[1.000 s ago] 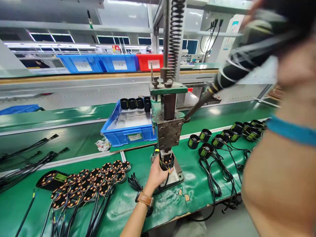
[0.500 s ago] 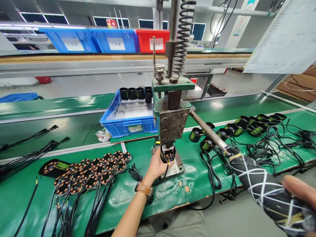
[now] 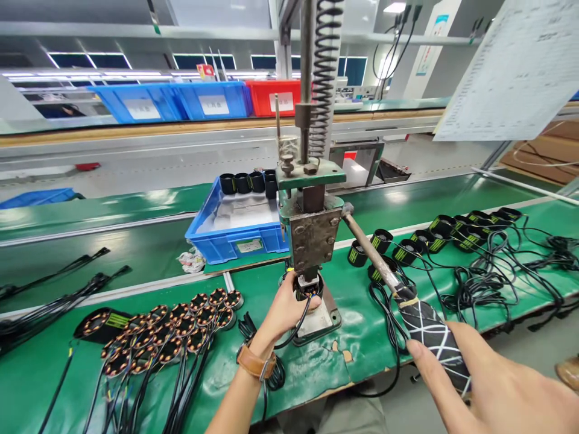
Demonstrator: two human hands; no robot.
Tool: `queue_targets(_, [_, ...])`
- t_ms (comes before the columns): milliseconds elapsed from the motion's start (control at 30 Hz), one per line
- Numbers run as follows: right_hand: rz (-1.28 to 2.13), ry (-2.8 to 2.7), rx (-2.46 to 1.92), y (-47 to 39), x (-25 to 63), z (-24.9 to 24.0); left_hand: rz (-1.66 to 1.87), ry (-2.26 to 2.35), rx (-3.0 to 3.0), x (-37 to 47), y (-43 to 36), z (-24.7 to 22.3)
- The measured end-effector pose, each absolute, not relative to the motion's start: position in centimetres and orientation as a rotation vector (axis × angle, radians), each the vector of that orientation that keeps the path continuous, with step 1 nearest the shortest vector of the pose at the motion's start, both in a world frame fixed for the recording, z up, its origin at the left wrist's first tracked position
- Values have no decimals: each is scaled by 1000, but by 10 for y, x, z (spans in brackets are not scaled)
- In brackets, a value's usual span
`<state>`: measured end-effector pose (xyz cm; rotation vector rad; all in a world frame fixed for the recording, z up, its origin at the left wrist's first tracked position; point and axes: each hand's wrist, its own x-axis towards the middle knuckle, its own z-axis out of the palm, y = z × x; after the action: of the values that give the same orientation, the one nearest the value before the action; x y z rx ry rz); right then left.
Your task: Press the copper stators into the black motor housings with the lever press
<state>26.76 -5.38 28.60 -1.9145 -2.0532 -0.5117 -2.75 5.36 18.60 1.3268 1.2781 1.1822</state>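
Note:
My left hand [image 3: 289, 306], with a brown strap at its wrist, is wrapped round a black cylindrical housing [image 3: 300, 290] under the ram of a press [image 3: 315, 238]. Copper coils and thin wires show inside the housing, and a black cable runs out of it. The press's tool reaches down into its top. At the lower right my right hand [image 3: 488, 367] grips the wrapped handle [image 3: 434, 337] of the press lever, thumb on the near side. The lever slopes down to the right from the press.
Coil rings [image 3: 184, 324] with cables lie left. Several black housings [image 3: 408, 252] and tangled cables [image 3: 470, 283] lie right. Behind the press stands a blue bin [image 3: 235, 241] holding black housings. A paper sheet [image 3: 511, 78] hangs upper right.
My right hand has moved left and into fuller view, closed round the lever handle. The lever slopes more steeply downward. My left hand keeps its hold, and the whole view has shifted slightly.

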Motion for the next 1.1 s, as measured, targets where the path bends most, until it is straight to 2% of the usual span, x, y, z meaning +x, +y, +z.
queue_targets(300, [-300, -1942, -1790, -58, 245, 257, 1216, 1321, 1250, -19, 54, 194])
queue_targets(500, [-296, -1950, -1742, -58, 247, 259, 1220, 1313, 1260, -21, 54, 192])
queue_targets(867, [-92, -1775, -1882, -57, 236, 257, 1215, 1444, 1374, -18, 55, 175])
queue_targets(967, [-177, -1873, -1830, -59, 243, 286, 1212, 1518, 1410, -15, 57, 177])
queue_targets(1100, [-594, -1909, -1672, -53, 241, 390, 1185, 1629, 1498, -14, 59, 191])
